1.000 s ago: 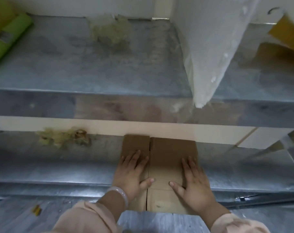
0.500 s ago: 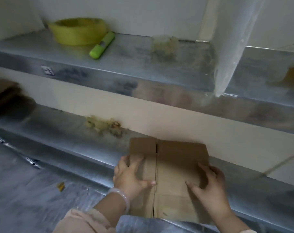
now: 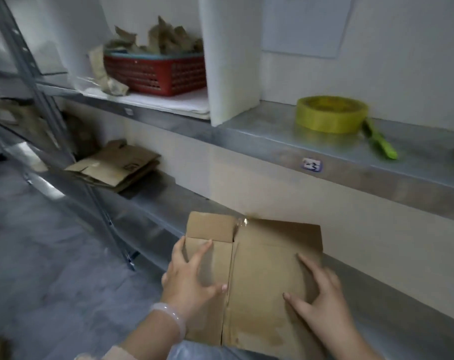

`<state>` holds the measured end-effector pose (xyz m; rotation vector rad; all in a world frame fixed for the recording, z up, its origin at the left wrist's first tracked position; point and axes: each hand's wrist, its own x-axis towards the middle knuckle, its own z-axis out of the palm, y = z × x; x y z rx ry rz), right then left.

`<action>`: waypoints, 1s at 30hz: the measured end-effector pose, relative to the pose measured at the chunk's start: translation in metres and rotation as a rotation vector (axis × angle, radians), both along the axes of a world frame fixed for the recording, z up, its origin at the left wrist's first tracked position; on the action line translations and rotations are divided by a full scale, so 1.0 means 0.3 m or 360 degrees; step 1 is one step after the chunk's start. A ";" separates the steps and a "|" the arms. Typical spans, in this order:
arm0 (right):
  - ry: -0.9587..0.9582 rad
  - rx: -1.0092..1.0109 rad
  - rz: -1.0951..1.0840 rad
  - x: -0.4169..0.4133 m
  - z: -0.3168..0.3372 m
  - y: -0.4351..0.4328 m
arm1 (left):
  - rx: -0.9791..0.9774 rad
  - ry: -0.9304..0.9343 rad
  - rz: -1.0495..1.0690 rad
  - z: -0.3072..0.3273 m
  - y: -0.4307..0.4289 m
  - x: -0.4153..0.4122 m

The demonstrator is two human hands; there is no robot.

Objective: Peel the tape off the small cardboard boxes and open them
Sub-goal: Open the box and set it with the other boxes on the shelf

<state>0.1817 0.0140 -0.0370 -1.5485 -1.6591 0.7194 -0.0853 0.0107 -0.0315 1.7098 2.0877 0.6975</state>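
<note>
Cardboard box (image 3: 262, 281) lying flat on the lower shelf (image 3: 155, 201)

Box is squashed flat, brown, with its front end poking out over the shelf edge towards the person. Its top flaps are open at the far end, and a shiny scrap of tape (image 3: 242, 222) sits at the seam there. The left hand (image 3: 192, 279) rests on the narrow left panel, fingers spread, thumb pointing at the middle seam, one finger over the left edge. A pale bracelet (image 3: 168, 318) is on that wrist. The right hand (image 3: 317, 300) lies on the wide right panel, fingers and thumb splayed, tips pressed to the card. Neither hand pinches anything.

Further left on the same shelf lies a stack of flattened cardboard (image 3: 116, 165). On the shelf above, a yellow tape roll (image 3: 330, 113) stands with a green cutter (image 3: 379, 141) just beside it. Left of a white divider (image 3: 231, 61), a red basket (image 3: 155, 74) is heaped with crumpled brown scraps
</note>
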 end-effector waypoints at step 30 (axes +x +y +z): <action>0.0181 -0.0172 0.0133 -1.721 0.094 1.068 | 0.0143 0.0265 0.0168 0.175 0.864 -1.662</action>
